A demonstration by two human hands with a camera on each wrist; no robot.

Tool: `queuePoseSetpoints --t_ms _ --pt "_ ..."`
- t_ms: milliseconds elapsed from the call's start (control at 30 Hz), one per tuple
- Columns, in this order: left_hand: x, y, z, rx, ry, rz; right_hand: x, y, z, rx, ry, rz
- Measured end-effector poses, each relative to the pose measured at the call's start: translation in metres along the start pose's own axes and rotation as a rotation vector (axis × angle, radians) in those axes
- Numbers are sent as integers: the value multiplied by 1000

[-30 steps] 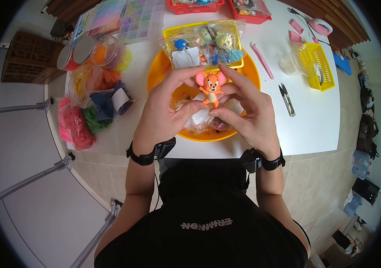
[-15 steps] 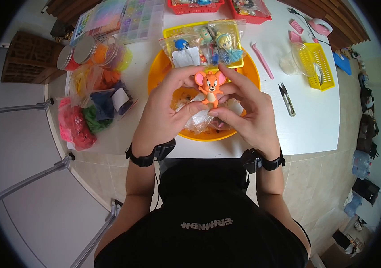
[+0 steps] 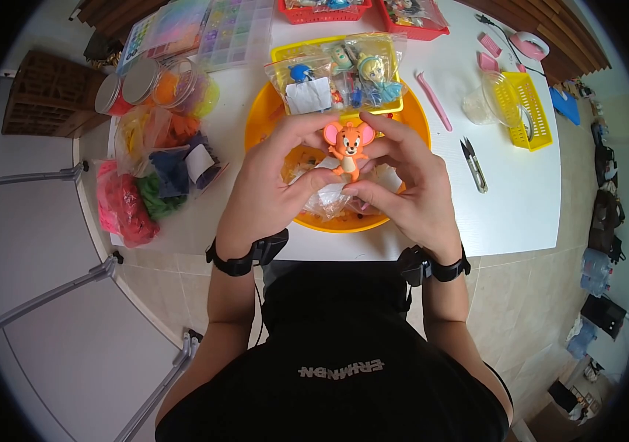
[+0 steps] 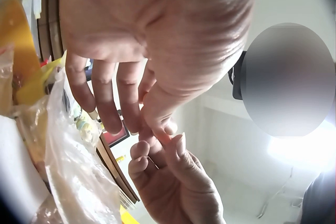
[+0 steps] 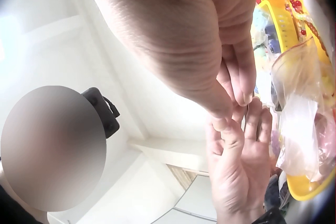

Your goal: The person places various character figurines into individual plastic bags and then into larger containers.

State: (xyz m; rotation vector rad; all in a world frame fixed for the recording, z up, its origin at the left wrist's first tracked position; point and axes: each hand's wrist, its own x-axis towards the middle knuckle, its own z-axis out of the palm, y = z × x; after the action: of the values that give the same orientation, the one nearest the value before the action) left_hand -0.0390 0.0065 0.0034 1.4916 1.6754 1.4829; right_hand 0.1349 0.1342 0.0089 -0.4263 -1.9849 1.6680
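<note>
Head view: both hands meet above the orange bowl (image 3: 270, 110), pinching an orange mouse figure (image 3: 349, 147) between them — left hand (image 3: 266, 188) at its left side, right hand (image 3: 410, 191) at its right. The figure stands upright, head away from the person, long axis running up the frame, equally near each hand.

Left wrist view: the left hand's fingers (image 4: 105, 98) curl down, thumb meeting the other hand's fingertips; the figure is hidden.

Right wrist view: the right hand's fingers (image 5: 239, 77) curl narrowly against the opposite hand — a clear plastic bag (image 5: 302, 124) hangs beside them.
</note>
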Motion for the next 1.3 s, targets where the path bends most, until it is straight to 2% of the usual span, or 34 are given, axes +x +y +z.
queuePoseSetpoints --t_ms 200,467,700,767,800,900,967,1000,1300 --pt "-1 1 -1 64 -2 26 -2 5 1 22 11 -25" --pt "-2 -1 0 -2 29 -8 -2 -1 -3 -40 -14 14" --pt "-1 3 0 24 33 6 -5 -10 -8 -45 -49 153" --pt "-3 6 -2 -21 -11 -72 -5 -12 -10 -35 -67 204" --pt "-4 7 -3 -44 -33 -112 -5 -10 -9 4 -53 185" --pt "-3 8 -5 -9 -54 -81 -5 -3 -6 71 -23 120" --pt "-2 6 -4 30 -23 -7 -3 0 -5 53 -23 66" --pt "-1 5 -3 49 -8 30 -3 1 -5 52 -19 62" --pt "-2 -1 2 -52 9 -12 -3 -5 -4 8 -12 107"
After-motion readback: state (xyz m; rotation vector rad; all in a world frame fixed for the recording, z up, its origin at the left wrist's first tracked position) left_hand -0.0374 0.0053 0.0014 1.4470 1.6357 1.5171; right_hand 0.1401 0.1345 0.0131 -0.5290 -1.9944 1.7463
